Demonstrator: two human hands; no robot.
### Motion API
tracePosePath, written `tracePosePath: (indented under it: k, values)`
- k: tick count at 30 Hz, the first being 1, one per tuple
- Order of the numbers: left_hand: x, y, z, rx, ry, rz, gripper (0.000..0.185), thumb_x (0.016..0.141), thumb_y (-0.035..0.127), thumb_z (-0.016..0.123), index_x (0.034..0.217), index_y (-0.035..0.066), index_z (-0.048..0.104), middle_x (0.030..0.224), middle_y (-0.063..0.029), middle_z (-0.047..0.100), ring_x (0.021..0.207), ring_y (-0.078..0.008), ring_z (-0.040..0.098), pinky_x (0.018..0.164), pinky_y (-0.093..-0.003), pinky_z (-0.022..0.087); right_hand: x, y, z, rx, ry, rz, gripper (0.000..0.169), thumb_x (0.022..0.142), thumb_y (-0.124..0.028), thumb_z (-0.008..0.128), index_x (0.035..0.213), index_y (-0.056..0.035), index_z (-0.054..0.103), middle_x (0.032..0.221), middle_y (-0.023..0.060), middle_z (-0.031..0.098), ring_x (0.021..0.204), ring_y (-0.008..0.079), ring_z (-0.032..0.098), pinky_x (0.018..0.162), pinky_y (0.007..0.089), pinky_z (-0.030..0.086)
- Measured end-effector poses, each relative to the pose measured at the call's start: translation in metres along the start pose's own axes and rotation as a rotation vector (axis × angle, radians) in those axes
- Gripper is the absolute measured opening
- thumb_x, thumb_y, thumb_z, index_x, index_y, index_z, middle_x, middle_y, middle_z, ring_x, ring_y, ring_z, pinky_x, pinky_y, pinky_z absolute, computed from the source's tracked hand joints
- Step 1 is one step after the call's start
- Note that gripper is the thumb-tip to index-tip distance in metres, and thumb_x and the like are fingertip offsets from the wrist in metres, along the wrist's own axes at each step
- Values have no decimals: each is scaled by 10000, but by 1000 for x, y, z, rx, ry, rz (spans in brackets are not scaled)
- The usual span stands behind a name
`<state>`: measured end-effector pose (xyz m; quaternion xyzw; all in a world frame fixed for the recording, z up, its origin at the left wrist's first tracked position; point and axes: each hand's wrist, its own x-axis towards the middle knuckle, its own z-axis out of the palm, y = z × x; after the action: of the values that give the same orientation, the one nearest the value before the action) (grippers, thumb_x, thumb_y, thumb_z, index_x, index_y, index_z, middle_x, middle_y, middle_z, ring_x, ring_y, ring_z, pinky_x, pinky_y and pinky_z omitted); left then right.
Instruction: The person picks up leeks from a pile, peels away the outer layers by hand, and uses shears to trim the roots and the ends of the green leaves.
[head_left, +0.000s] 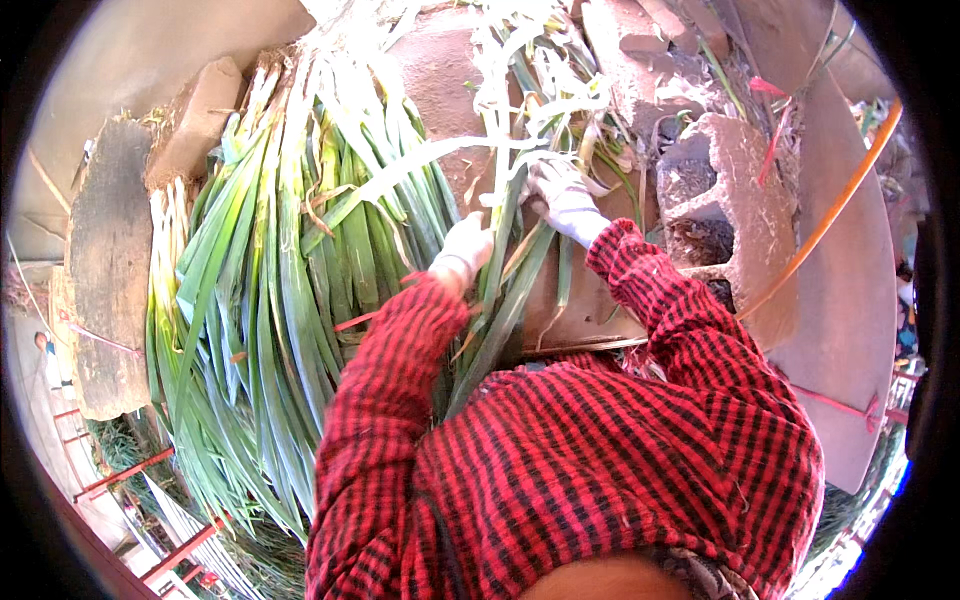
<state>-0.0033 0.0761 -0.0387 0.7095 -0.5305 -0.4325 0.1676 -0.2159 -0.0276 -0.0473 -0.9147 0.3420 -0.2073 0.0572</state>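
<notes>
My left hand (463, 251), in a white glove, is closed around a long green onion stalk (499, 176) whose green leaves run down towards my body. To its right, my right hand (561, 196), also gloved, lies against the same bunch of stalks and pale strips. Its fingers are curled, but glare hides whether they grip anything. A pale, flat leaf (442, 148) stretches across from the left to just above my right hand. Left of my hands lies a large heap of long green onions (292, 210), roots at the far side and leaves hanging towards me.
Pale peeled leaves (562, 97) pile up beyond my right hand. A broken hollow block (750, 195) stands at right, beside an orange rod (832, 202). At left are a weathered wooden block (112, 262) and a brick (202, 112). Red metal bars (124, 476) show lower left.
</notes>
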Motion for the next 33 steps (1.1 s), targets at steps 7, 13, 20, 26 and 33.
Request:
tracePosePath:
  k: [7,13,20,26,33]
  values:
    - [11,40,14,37,75,-93,422,756,317,677,1012,-16,626,1014,-273,665,1001,-409,646,881,-439,501,-19,24,-36,-45,155,495,453,769,-140,720,1209,-214,646,1193,77,622,1224,316,499,1044,471,354]
    - [-26,84,-95,-73,-16,221,347,867,333,656,937,3,577,789,-65,578,726,-174,556,686,-347,471,22,-32,-68,907,-155,583,462,916,-385,667,1177,-4,659,1065,148,705,986,236,667,894,336,506]
    - [-109,115,-126,-255,-241,-20,349,893,358,612,994,27,571,797,-37,553,689,-127,557,609,-269,450,126,-51,3,2376,-66,956,261,979,-289,587,1141,-86,558,879,73,611,769,217,627,701,393,563]
    - [-179,113,-138,-590,-324,-288,451,878,331,643,1169,5,533,805,-38,563,633,-136,555,587,-273,478,159,24,89,2611,357,1159,227,986,-229,568,1074,-22,537,882,138,609,729,268,612,656,411,566]
    - [-262,102,-123,-1034,-291,-412,724,767,457,790,1214,-26,488,783,-48,559,653,-167,564,603,-300,485,165,61,83,2291,180,1220,268,983,-191,458,1058,26,596,789,169,658,594,311,628,558,424,543]
